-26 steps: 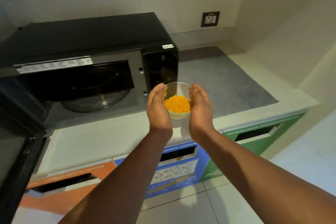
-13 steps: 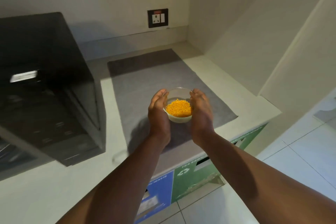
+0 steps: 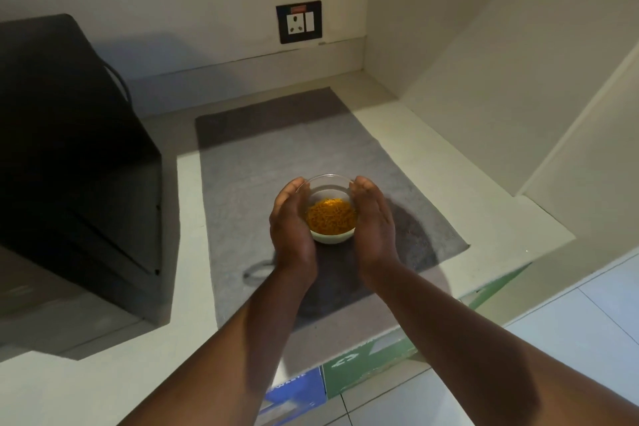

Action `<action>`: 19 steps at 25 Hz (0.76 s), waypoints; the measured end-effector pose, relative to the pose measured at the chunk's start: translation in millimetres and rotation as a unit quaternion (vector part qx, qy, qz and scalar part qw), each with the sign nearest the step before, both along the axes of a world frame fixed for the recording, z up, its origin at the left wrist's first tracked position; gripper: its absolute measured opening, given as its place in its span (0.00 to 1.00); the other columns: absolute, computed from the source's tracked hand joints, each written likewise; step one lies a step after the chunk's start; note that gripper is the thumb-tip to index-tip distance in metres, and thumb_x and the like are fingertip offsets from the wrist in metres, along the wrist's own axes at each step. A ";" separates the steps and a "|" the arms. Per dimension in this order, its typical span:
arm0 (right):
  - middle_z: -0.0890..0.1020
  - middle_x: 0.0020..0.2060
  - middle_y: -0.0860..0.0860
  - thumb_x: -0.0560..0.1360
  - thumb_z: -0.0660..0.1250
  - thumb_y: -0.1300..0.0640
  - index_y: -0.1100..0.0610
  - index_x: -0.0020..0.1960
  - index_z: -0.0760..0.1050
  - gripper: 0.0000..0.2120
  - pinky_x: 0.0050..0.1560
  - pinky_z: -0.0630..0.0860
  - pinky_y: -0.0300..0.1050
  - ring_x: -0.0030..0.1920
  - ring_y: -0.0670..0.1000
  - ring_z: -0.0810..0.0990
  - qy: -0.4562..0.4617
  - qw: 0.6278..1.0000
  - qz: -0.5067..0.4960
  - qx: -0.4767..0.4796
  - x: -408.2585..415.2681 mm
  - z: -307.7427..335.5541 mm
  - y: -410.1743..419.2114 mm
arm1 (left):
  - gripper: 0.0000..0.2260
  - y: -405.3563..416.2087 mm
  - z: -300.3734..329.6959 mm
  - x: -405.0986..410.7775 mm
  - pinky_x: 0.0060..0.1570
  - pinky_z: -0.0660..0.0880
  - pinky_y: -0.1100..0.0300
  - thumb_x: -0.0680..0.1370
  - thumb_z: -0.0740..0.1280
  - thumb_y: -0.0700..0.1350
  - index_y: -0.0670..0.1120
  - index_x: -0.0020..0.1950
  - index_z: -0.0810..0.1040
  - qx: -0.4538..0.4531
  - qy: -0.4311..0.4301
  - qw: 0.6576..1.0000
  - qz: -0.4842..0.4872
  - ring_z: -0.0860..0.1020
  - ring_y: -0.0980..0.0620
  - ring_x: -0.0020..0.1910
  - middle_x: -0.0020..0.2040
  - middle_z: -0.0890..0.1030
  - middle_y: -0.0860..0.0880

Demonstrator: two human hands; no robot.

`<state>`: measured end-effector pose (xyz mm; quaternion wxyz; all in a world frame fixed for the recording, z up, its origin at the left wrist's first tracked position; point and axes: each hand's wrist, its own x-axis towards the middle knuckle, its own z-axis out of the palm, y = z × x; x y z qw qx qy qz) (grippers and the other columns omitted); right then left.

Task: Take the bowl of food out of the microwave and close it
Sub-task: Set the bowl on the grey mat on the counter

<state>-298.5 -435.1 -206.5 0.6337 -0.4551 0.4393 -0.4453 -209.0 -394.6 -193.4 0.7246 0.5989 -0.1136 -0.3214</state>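
Observation:
A small clear glass bowl [image 3: 330,216] filled with orange-yellow food sits between my two palms over the grey mat [image 3: 262,162]. My left hand [image 3: 292,228] cups its left side and my right hand [image 3: 373,225] cups its right side. Whether the bowl rests on the mat or hovers just above it I cannot tell. The black microwave [image 3: 76,156] stands at the left; only its top and right side show, and its door and opening are out of view.
The pale counter [image 3: 186,349] runs along the wall into a corner at the right. A black wall socket [image 3: 299,21] sits above the mat. Blue [image 3: 294,394] and green [image 3: 366,363] panels line the counter's front, above a tiled floor [image 3: 570,322].
My view has swung right, so the microwave's open front left the frame. Both hands carried the bowl from in front of the microwave over to the grey mat and lower.

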 end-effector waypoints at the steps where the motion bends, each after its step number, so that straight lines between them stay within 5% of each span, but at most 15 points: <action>1: 0.81 0.61 0.48 0.82 0.60 0.45 0.48 0.69 0.74 0.18 0.46 0.76 0.31 0.56 0.43 0.81 0.005 1.000 0.009 0.001 1.4 -1.0 0.4 | 0.14 0.2 -0.6 1.9 0.47 0.76 0.65 0.81 0.65 0.48 0.50 0.66 0.79 0.006 -0.003 1.000 -0.003 0.81 0.57 0.55 0.58 0.83 0.55; 5: 0.78 0.65 0.48 0.83 0.58 0.45 0.48 0.73 0.71 0.20 0.44 0.74 0.29 0.56 0.39 0.78 0.040 0.998 0.038 -0.015 0.2 -6.5 -1.8 | 0.15 4.1 -3.5 5.6 0.49 0.76 0.64 0.82 0.64 0.48 0.49 0.68 0.78 0.018 -0.016 0.999 -0.023 0.81 0.56 0.56 0.59 0.82 0.54; 8: 0.70 0.74 0.46 0.83 0.57 0.46 0.45 0.79 0.62 0.24 0.46 0.69 0.23 0.60 0.35 0.73 0.073 0.996 0.042 -0.029 -1.9 -6.3 -3.3 | 0.17 7.2 -2.6 7.3 0.62 0.75 0.57 0.83 0.61 0.47 0.48 0.72 0.75 0.049 -0.040 0.997 -0.035 0.77 0.51 0.65 0.68 0.79 0.50; 10: 0.63 0.79 0.48 0.83 0.56 0.49 0.46 0.80 0.57 0.26 0.60 0.70 0.32 0.71 0.43 0.67 0.097 0.993 0.004 -0.066 -3.2 -3.3 3.7 | 0.18 18.2 3.8 6.1 0.70 0.69 0.54 0.85 0.57 0.45 0.46 0.75 0.71 0.097 -0.167 0.980 -0.036 0.72 0.48 0.72 0.74 0.74 0.47; 13: 0.54 0.82 0.52 0.81 0.54 0.48 0.52 0.81 0.56 0.29 0.76 0.61 0.56 0.79 0.53 0.58 0.172 0.965 -0.074 -0.185 2.2 10.0 23.4 | 0.19 42.3 24.5 6.1 0.77 0.58 0.47 0.85 0.57 0.40 0.41 0.76 0.69 0.131 -0.446 0.885 -0.032 0.62 0.45 0.79 0.78 0.68 0.43; 17: 0.54 0.82 0.53 0.79 0.55 0.49 0.55 0.79 0.61 0.29 0.76 0.58 0.55 0.79 0.53 0.59 0.152 0.957 -0.076 -0.237 30.1 54.5 60.3 | 0.23 87.3 97.8 26.4 0.78 0.46 0.54 0.83 0.57 0.42 0.45 0.78 0.66 0.171 -0.558 0.812 -0.023 0.54 0.51 0.81 0.81 0.63 0.48; 19: 0.62 0.79 0.57 0.81 0.57 0.53 0.59 0.77 0.65 0.25 0.76 0.59 0.55 0.78 0.54 0.62 0.126 0.956 -0.032 -0.265 45.0 74.5 81.2 | 0.24 112.5 133.4 33.2 0.78 0.47 0.53 0.81 0.57 0.44 0.45 0.78 0.66 0.205 -0.634 0.745 -0.035 0.53 0.49 0.81 0.81 0.63 0.47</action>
